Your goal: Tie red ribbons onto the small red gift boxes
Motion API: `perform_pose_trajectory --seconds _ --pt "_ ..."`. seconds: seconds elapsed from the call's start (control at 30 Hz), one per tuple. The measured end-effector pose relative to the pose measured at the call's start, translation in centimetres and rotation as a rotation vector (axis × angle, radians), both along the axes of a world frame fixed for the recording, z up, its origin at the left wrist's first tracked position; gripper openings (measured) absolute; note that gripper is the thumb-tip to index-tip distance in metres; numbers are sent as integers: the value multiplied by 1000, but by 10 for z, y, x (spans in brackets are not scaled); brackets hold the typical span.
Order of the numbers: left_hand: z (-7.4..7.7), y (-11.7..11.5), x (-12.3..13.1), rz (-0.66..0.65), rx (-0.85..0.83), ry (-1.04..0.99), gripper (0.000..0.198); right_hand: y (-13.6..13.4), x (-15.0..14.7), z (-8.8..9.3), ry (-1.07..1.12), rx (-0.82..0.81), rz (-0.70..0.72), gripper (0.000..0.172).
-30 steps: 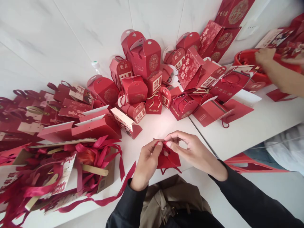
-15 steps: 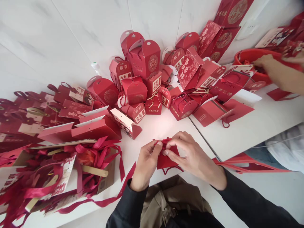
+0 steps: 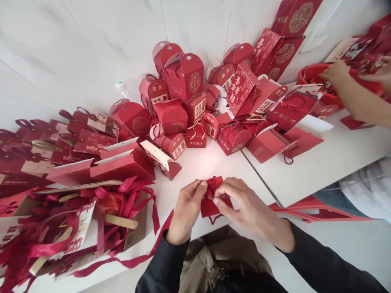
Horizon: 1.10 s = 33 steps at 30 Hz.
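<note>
A small red gift bag (image 3: 208, 208) lies at the table's front edge, between my two hands. My left hand (image 3: 185, 212) pinches its upper left part with thumb and forefinger, by a dark red cord. My right hand (image 3: 249, 209) is closed in a pinch at the cord near the bag's upper middle, and its fingers cover part of the bag. A loop of dark red cord (image 3: 216, 219) hangs out at the bag's near edge. What exactly the fingertips hold is partly hidden.
Red gift boxes (image 3: 183, 77) are heaped against the wall. On the left stand several handled bags (image 3: 94, 142) and a carton (image 3: 134, 238) of ribbons. One ribbon (image 3: 128, 262) trails along the front edge. At right, another person's hands reach over a red basin (image 3: 305, 75).
My right hand has dropped slightly and shifted right, uncovering more of the bag's top. My left hand keeps its pinch. The other person's hand has risen a little at the basin.
</note>
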<state>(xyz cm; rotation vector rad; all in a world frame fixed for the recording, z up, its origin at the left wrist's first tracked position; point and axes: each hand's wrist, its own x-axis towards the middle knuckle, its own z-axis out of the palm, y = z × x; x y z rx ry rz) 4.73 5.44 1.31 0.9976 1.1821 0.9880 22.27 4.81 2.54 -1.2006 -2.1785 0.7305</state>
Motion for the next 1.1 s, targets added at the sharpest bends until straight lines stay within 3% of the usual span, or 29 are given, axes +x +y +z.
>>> perform_pose_trajectory --seconds 0.17,0.23,0.33,0.47,0.7,0.87,0.93,1.0,1.1 --pt "0 0 -1 -25 -25 15 37 -2 6 3 15 -80 168 17" --pt "0 1 -2 -38 -21 29 38 2 8 4 79 -61 53 11" --pt "0 1 -1 -48 -28 35 39 9 7 5 106 1 -97 18" --pt "1 1 0 -37 -47 -17 36 12 1 4 53 -16 -135 11" --pt "1 2 0 -24 -40 17 40 0 7 5 -10 -100 -120 14" --pt "2 2 -1 -39 -30 28 40 -8 15 17 32 -290 140 13" --pt "3 2 -1 -56 -24 49 41 -3 15 17 71 -212 41 3" --pt "3 2 -1 -78 -19 64 41 6 13 15 80 -82 -94 12" --pt "4 2 -1 -88 -6 70 40 17 8 12 81 -44 -108 5"
